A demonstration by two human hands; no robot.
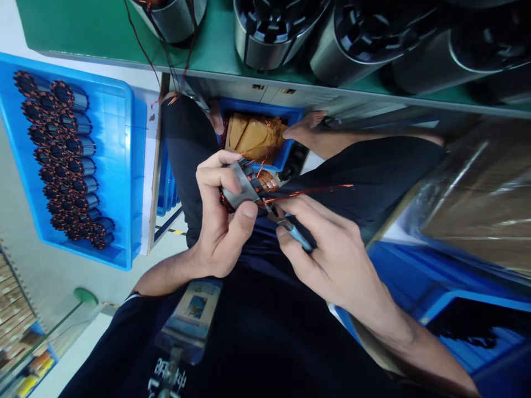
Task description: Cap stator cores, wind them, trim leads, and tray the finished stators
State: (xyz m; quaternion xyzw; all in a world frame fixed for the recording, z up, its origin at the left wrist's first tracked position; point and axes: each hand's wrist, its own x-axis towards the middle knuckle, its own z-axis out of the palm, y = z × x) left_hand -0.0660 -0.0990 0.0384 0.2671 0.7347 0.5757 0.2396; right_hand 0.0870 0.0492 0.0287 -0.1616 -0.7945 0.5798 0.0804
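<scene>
Near the middle of the head view, my left hand (pixel 222 215) is wrapped round a small metal stator (pixel 241 187) with copper windings, thumb on its near side and fingers over the top. Copper wires (pixel 309 192) stick out of the stator, some upward and some to the right. My right hand (pixel 332 243) is closed on blue-handled pliers (pixel 299 236), whose jaws touch or nearly touch the stator's right edge by the wires. Whether the jaws grip a wire is too small to tell.
A blue tray (pixel 112 193) with several wound stators (pixel 77 146) is at the left. Large metal cylinders (pixel 269 50) stand on a green bench (pixel 103 38) ahead. Below lies a blue bin (pixel 292 113); at the right are more blue crates (pixel 435 309) and plastic-wrapped boxes (pixel 481 193).
</scene>
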